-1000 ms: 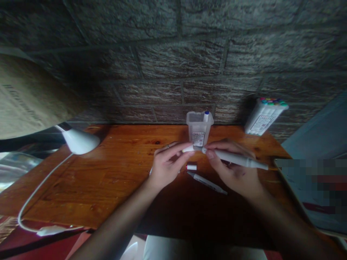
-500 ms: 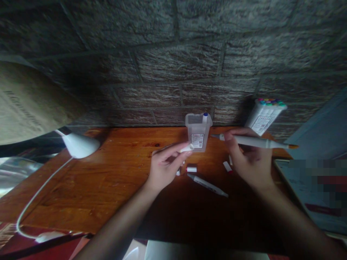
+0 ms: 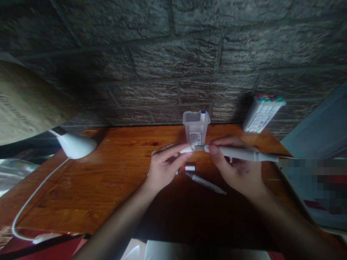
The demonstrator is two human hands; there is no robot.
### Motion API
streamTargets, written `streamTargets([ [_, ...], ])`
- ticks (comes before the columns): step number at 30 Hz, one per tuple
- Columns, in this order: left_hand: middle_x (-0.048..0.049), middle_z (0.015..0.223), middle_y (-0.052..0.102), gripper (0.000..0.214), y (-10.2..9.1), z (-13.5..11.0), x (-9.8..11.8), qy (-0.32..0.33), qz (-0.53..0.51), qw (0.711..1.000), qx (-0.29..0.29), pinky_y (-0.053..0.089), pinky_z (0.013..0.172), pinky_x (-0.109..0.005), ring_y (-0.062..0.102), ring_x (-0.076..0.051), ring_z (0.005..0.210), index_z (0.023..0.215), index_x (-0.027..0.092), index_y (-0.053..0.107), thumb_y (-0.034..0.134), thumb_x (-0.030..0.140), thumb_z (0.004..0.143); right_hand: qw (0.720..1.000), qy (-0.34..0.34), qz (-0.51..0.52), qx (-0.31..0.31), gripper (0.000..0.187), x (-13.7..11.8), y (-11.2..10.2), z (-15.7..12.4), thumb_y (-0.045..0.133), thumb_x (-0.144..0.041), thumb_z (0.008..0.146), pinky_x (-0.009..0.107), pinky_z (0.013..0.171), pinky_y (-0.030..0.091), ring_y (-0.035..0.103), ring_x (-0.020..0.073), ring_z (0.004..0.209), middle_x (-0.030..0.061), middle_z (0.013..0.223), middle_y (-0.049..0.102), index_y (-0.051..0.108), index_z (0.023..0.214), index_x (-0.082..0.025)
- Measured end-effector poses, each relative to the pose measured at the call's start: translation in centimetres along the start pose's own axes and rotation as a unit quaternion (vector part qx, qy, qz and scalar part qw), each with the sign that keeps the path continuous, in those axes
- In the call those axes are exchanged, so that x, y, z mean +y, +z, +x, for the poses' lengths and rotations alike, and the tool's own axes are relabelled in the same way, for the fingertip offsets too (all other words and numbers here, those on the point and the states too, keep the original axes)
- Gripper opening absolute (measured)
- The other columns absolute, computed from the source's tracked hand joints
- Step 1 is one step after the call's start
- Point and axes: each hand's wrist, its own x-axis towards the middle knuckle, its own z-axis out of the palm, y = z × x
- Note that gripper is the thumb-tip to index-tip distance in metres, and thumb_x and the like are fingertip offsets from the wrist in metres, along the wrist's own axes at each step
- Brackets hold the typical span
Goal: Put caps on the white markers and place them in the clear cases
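Note:
Between thumb and fingers, my left hand [image 3: 162, 166] pinches a small white marker cap [image 3: 187, 149], its open end facing right. My right hand [image 3: 238, 166] grips a white uncapped marker [image 3: 235, 153], held level. The marker's grey left tip meets the mouth of the cap; how far it sits inside I cannot tell. Below them on the table lie another white cap with a red end [image 3: 189, 168] and a second uncapped marker [image 3: 207, 183]. Just behind the hands stands a clear plastic holder [image 3: 195, 124] with one blue-ended marker [image 3: 202, 115] in it.
A full case of markers with coloured ends [image 3: 260, 117] stands at the back right of the wooden table [image 3: 121, 155]. At left is a lamp with a white base [image 3: 78, 144] and a cable. A brick wall [image 3: 151, 72] rises behind.
My right hand has moved left with the marker, bringing its tip to the cap. My left hand has stayed nearly in place. The view has shifted slightly.

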Motion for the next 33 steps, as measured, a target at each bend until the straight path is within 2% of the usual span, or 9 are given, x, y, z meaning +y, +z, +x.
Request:
streamTargets([
  [5,-0.0013,0.078,0.076,0.031,0.1,-0.2,-0.2,0.016,0.006,1.0,-0.008,0.053,0.056,-0.017,0.061,-0.007,0.054,0.11,0.021,0.076,0.075,0.011,0.081,0.995,-0.077,-0.031,-0.06,0.009,-0.4,0.2,0.3,0.07,-0.018,0.086,0.023,0.064,0.055,0.069,0.013,0.07,0.001,0.082,0.074,0.069,0.095,-0.02],
  [7,-0.0032,0.086,0.078,0.03,0.1,-0.2,-0.3,0.022,0.015,1.0,-0.008,0.055,0.058,-0.018,0.065,-0.008,0.058,0.11,0.021,0.076,0.074,0.012,0.082,0.992,-0.099,-0.053,-0.066,0.009,-0.5,0.2,0.4,0.069,-0.018,0.087,0.025,0.066,0.055,0.07,0.014,0.072,0.0012,0.083,0.075,0.069,0.096,-0.021],
  [11,-0.005,0.09,0.079,0.026,0.0,-0.2,-0.4,0.012,0.022,1.0,0.004,0.056,0.059,-0.019,0.067,-0.01,0.062,0.108,0.02,0.076,0.074,0.014,0.082,0.99,-0.082,-0.114,-0.019,0.003,0.1,-0.4,0.8,0.067,-0.021,0.089,0.026,0.062,0.054,0.068,0.0148,0.069,0.0021,0.08,0.073,0.069,0.092,-0.02],
  [16,-0.0003,0.074,0.075,0.028,-0.1,-0.1,-0.5,-0.002,-0.001,0.999,0.044,0.05,0.051,-0.016,0.06,-0.006,0.05,0.107,0.02,0.076,0.076,0.012,0.08,0.988,0.0,-0.141,0.058,0.008,2.0,-1.4,1.3,0.066,-0.025,0.089,0.025,0.053,0.047,0.059,0.0121,0.057,0.0014,0.073,0.067,0.067,0.086,-0.017],
  [19,-0.0012,0.077,0.074,0.028,0.0,-0.2,-0.6,-0.018,-0.03,0.999,0.032,0.049,0.049,-0.016,0.061,-0.006,0.05,0.108,0.02,0.075,0.074,0.013,0.081,0.992,0.033,-0.096,0.076,0.008,2.2,-1.0,1.2,0.067,-0.027,0.089,0.024,0.049,0.043,0.056,0.0106,0.055,0.0002,0.074,0.066,0.067,0.089,-0.019],
  [23,-0.002,0.077,0.075,0.03,0.2,-0.3,-0.5,-0.022,-0.043,0.999,0.021,0.052,0.053,-0.017,0.064,-0.007,0.054,0.11,0.021,0.075,0.076,0.015,0.081,0.994,0.056,-0.008,0.096,0.01,1.7,0.1,1.1,0.068,-0.028,0.089,0.023,0.051,0.045,0.058,0.0112,0.062,0.0008,0.083,0.066,0.065,0.095,-0.021],
  [26,-0.0024,0.076,0.075,0.032,0.3,-0.3,-0.3,-0.039,-0.045,0.998,0.032,0.054,0.056,-0.018,0.066,-0.009,0.058,0.11,0.02,0.075,0.079,0.016,0.078,0.988,0.111,0.067,0.081,0.013,1.6,0.4,1.3,0.07,-0.03,0.087,0.022,0.05,0.044,0.057,0.0109,0.061,-0.0001,0.08,0.064,0.065,0.094,-0.021],
  [31,-0.0047,0.078,0.077,0.023,0.3,-0.1,0.0,-0.056,-0.047,0.997,0.031,0.055,0.055,-0.019,0.066,-0.01,0.059,0.099,0.018,0.078,0.08,0.021,0.076,0.948,0.223,0.219,0.067,0.021,2.3,0.2,1.4,0.071,-0.039,0.086,0.02,0.037,0.027,0.039,0.0065,0.042,-0.0075,0.056,0.05,0.066,0.094,-0.021],
  [33,-0.0056,0.08,0.078,0.021,0.3,0.0,0.1,-0.055,-0.05,0.997,0.031,0.055,0.056,-0.02,0.066,-0.011,0.059,0.097,0.018,0.079,0.081,0.023,0.076,0.931,0.247,0.256,0.076,0.023,2.4,0.3,1.4,0.073,-0.042,0.084,0.02,0.037,0.025,0.038,0.0062,0.041,-0.0074,0.054,0.05,0.066,0.09,-0.021],
])
